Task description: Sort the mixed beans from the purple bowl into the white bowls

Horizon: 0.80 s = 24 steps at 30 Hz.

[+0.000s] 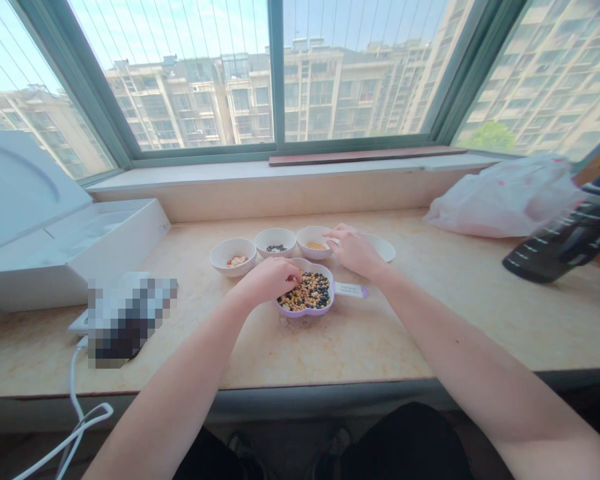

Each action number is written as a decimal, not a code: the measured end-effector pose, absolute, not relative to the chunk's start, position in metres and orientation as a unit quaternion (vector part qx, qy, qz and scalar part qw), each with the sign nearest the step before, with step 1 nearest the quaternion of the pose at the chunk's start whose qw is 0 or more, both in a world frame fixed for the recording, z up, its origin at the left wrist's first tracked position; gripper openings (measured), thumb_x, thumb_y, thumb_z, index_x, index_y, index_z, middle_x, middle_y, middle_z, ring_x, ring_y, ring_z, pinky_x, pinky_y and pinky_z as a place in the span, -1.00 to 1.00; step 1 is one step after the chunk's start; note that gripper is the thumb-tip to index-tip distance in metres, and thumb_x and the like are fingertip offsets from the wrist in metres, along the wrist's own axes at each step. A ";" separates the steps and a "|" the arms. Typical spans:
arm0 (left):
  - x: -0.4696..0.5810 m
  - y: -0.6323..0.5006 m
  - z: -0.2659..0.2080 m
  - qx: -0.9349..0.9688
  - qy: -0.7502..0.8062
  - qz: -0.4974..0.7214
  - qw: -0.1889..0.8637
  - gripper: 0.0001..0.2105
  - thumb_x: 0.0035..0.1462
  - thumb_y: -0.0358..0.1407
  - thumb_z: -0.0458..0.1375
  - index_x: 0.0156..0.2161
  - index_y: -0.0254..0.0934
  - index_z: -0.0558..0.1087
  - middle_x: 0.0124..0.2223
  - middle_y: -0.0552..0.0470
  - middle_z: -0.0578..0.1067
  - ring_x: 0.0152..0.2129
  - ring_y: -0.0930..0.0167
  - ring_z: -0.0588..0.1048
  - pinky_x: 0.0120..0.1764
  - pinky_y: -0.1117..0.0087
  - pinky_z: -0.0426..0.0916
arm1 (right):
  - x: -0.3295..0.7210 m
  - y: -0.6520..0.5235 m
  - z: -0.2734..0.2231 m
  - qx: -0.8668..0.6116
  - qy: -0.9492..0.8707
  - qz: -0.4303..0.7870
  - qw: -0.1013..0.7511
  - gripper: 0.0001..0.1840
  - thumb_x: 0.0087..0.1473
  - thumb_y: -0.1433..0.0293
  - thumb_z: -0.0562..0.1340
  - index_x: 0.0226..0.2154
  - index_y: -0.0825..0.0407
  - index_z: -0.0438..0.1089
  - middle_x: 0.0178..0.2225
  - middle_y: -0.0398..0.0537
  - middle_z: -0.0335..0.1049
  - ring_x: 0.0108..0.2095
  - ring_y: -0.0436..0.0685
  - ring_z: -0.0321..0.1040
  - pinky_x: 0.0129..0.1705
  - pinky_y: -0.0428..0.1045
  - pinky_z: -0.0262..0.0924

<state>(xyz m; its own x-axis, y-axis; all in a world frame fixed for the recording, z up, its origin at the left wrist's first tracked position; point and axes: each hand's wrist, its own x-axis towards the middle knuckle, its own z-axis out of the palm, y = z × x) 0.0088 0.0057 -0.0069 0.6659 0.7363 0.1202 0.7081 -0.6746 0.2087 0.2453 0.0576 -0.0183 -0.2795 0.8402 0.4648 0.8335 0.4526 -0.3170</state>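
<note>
On the pale worktop (370, 353), a purple-edged, flower-shaped bowl (305, 313) stands nearest the person, filled with mixed black and tan beans (310, 291). Its short handle (350, 290) points right and carries a pale label with lettering too small to read.

The left hand (274, 276) reaches over this bowl's upper left edge, fingers curled and bunched together at the beans; whether anything is pinched between them cannot be told.

Behind it, 3 round white bowls stand close together in a row. The left bowl (219, 256) holds reddish and cream peanuts (237, 261), the middle bowl (261, 245) black beans (276, 248), and the right bowl (303, 249) yellow beans (315, 245). The right hand (353, 249) is at this last bowl's right side, fingers loosely bent with the tips over the rim; it cannot be told if they grip a bean. A white dish (384, 249) shows partly behind that hand.

At far left lies an open white box (140, 223), with a white cable (73, 377) near it. At right are a plastic bag (505, 199) and a tilted-looking black bottle (555, 243).
</note>
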 end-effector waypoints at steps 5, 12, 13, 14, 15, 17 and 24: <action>0.010 0.005 -0.007 0.910 0.399 0.092 0.070 -0.80 0.17 -0.42 0.15 -0.26 -0.20 0.64 -0.17 0.01 0.63 -0.25 0.35 0.55 -0.08 0.36 0.38 | 0.246 0.055 -0.015 -0.544 -0.788 -0.004 0.288 -0.70 0.24 0.46 0.14 -0.12 0.05 0.57 -0.07 0.10 0.50 -0.06 0.25 0.44 0.04 0.12 0.25; 0.010 0.006 -0.008 0.913 0.395 0.085 0.064 -0.80 0.16 -0.42 0.16 -0.26 -0.18 0.64 -0.18 0.03 0.63 -0.25 0.34 0.55 -0.11 0.35 0.36 | 0.240 0.049 -0.011 -0.541 -0.786 -0.010 0.300 -0.75 0.23 0.43 0.17 -0.20 0.06 0.58 -0.15 0.09 0.54 -0.16 0.22 0.46 -0.06 0.10 0.26; 0.011 0.006 -0.009 0.913 0.395 0.084 0.062 -0.81 0.16 -0.42 0.16 -0.28 -0.19 0.64 -0.18 0.03 0.63 -0.25 0.34 0.55 -0.11 0.34 0.36 | 0.239 0.048 -0.011 -0.537 -0.787 -0.010 0.303 -0.76 0.22 0.42 0.18 -0.21 0.06 0.58 -0.17 0.08 0.55 -0.17 0.22 0.47 -0.08 0.09 0.26; 0.011 0.005 -0.009 0.912 0.396 0.083 0.060 -0.82 0.15 -0.42 0.16 -0.29 -0.19 0.64 -0.19 0.03 0.63 -0.25 0.34 0.55 -0.12 0.34 0.35 | 0.237 0.047 -0.011 -0.534 -0.788 -0.009 0.307 -0.77 0.22 0.41 0.18 -0.22 0.05 0.58 -0.18 0.07 0.55 -0.18 0.22 0.47 -0.09 0.09 0.26; 0.011 0.005 -0.009 0.912 0.398 0.081 0.059 -0.82 0.15 -0.41 0.16 -0.30 -0.19 0.63 -0.19 0.03 0.63 -0.25 0.34 0.55 -0.12 0.34 0.35 | 0.236 0.046 -0.011 -0.531 -0.789 -0.008 0.311 -0.78 0.21 0.40 0.19 -0.23 0.04 0.58 -0.18 0.06 0.56 -0.19 0.21 0.47 -0.10 0.09 0.25; 0.012 0.003 -0.008 0.911 0.402 0.075 0.056 -0.83 0.14 -0.40 0.17 -0.33 -0.19 0.62 -0.21 0.02 0.62 -0.25 0.34 0.54 -0.12 0.35 0.35 | 0.234 0.045 -0.012 -0.526 -0.789 -0.003 0.318 -0.79 0.21 0.40 0.20 -0.24 0.03 0.58 -0.18 0.03 0.57 -0.20 0.20 0.47 -0.09 0.09 0.25; 0.015 -0.001 -0.003 0.914 0.397 0.065 0.047 -0.83 0.12 -0.40 0.14 -0.41 -0.20 0.58 -0.27 0.01 0.60 -0.27 0.32 0.54 -0.18 0.34 0.33 | 0.228 0.041 -0.012 -0.513 -0.796 0.024 0.321 -0.82 0.19 0.38 0.23 -0.26 0.03 0.58 -0.21 0.01 0.58 -0.29 0.15 0.47 -0.17 0.05 0.26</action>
<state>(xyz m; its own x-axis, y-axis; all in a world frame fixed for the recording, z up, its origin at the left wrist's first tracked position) 0.0154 -0.0008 -0.0032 0.6757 0.7326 0.0822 0.7202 -0.6798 0.1384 0.2281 0.0406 -0.0118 -0.2680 0.8317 0.4862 0.8016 0.4725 -0.3664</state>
